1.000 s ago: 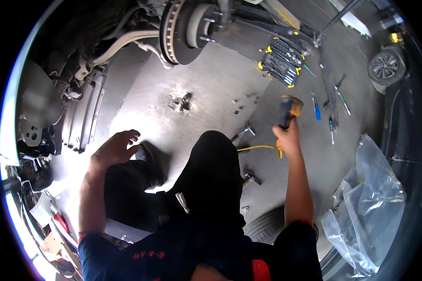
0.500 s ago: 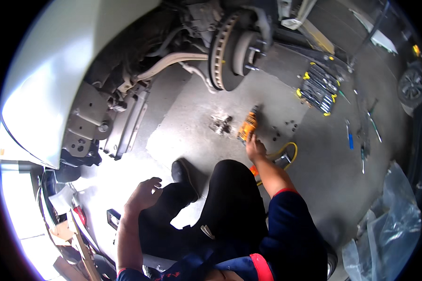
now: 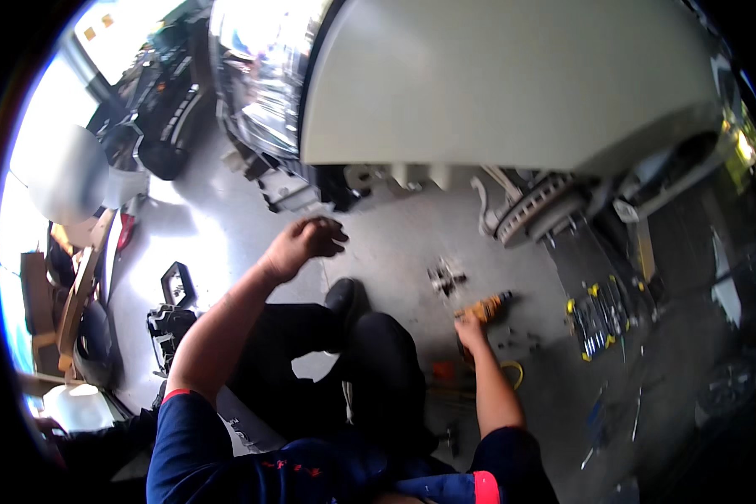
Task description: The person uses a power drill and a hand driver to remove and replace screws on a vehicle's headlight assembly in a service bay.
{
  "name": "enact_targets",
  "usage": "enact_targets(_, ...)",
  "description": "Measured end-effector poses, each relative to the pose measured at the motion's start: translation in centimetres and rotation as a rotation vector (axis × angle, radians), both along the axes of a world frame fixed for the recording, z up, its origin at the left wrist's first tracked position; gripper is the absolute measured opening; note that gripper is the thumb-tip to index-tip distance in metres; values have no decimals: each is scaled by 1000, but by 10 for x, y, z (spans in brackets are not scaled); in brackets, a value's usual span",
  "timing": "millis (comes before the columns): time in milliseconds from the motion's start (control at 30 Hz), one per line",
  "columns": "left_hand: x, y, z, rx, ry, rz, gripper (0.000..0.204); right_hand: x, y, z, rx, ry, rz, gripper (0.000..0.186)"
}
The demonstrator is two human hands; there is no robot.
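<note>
At the right, my right hand (image 3: 470, 329) is closed around the grip end of an orange power drill (image 3: 490, 307) down by the floor; its dark nose points right and away. My left hand (image 3: 311, 241) is raised in front of the car's front corner, holding nothing, its fingers loosely bent and apart. A small heap of metal parts (image 3: 447, 277) lies on the floor just beyond the drill. Several small dark pieces (image 3: 521, 338) are scattered to the drill's right.
The car's pale fender (image 3: 512, 84) and headlight (image 3: 269, 84) loom ahead, with a bare brake disc (image 3: 538, 210) below. An opened tool set (image 3: 598, 319) and loose hand tools lie at right. A yellow hose (image 3: 517, 375) curves near my right forearm. Cardboard and wood pieces (image 3: 84, 286) stand at left.
My view has swung left, bringing the fender and headlight into sight. My left hand has lifted forward from beside my leg. The right hand keeps hold of the drill.
</note>
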State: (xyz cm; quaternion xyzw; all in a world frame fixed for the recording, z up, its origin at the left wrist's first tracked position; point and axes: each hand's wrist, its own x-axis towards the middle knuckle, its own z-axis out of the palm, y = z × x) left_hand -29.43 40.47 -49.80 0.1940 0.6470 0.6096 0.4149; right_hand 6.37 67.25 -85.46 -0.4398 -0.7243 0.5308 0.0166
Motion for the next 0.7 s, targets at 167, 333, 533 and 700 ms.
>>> enact_targets(167,-24,12,-15,-309,813,-568,27,7,24,77,-95,250,10,18)
enact_targets(333,-16,49,-35,-695,1172,-1149,35,139,1,51,-19,-315,64,26)
enact_targets(533,-38,34,-201,-615,1016,-992,20,258,-131,-17,-63,-581,-262,23)
enact_targets(700,-30,9,-254,-809,873,-1373,24,216,-228,-36,-76,-256,-392,16)
